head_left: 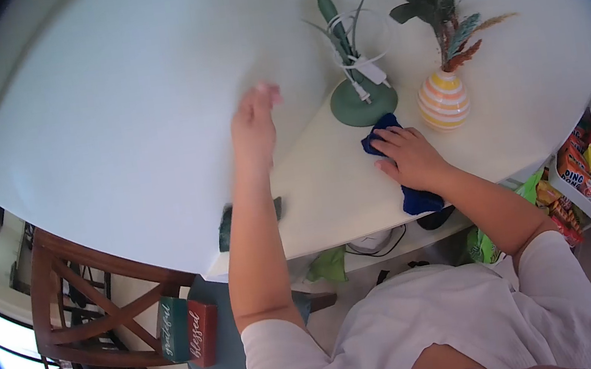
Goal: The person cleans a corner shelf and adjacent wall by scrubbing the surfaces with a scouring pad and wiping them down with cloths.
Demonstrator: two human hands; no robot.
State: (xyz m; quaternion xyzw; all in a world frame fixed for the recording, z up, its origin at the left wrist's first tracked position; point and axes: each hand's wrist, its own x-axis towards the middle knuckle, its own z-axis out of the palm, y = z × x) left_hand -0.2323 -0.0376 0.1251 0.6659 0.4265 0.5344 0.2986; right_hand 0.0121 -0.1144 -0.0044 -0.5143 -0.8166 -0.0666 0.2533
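Note:
My right hand [411, 158] presses on a dark blue cloth [423, 200] on the white surface [329, 210], its fingers wrapped over the cloth. Raised against the white wall side is my left hand [255, 126], slightly blurred, with its fingers curled; whether it holds anything is too unclear to tell. A dark green cloth [227, 228] lies under my left forearm at the surface's edge. Beyond my right hand stands a green round-based stand [365, 104] with a white cable and plug [368, 70] looped on it. Beside it is a striped vase [444, 101] holding dried stems.
A wooden chair [109, 272] with a blue seat is at the lower left, bearing green [174, 329] and red [202, 332] blocks with lettering. White bins [582, 195] of snack packets sit at the right, below the surface's edge.

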